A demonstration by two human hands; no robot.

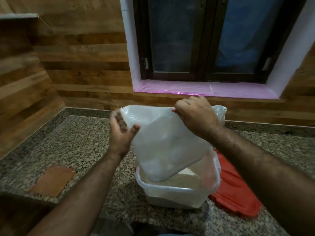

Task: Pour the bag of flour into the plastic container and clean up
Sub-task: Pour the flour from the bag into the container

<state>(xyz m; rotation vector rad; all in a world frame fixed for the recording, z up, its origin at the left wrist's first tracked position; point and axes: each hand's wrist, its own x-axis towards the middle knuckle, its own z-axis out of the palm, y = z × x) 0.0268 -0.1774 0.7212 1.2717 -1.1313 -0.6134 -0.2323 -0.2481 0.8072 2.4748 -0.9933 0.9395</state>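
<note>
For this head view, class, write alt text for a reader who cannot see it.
Two hands hold a translucent bag upended over a clear plastic container of flour on a granite counter: right hand pinching it, left hand beside it.

Dim, warm indoor light, a dark window, wide-angle bending at the edges, and motion blur on the left hand.

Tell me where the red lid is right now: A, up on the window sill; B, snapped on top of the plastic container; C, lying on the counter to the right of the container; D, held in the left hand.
C: the red lid lies flat on the granite counter just right of the open plastic container, while both hands are busy with the bag.
</note>
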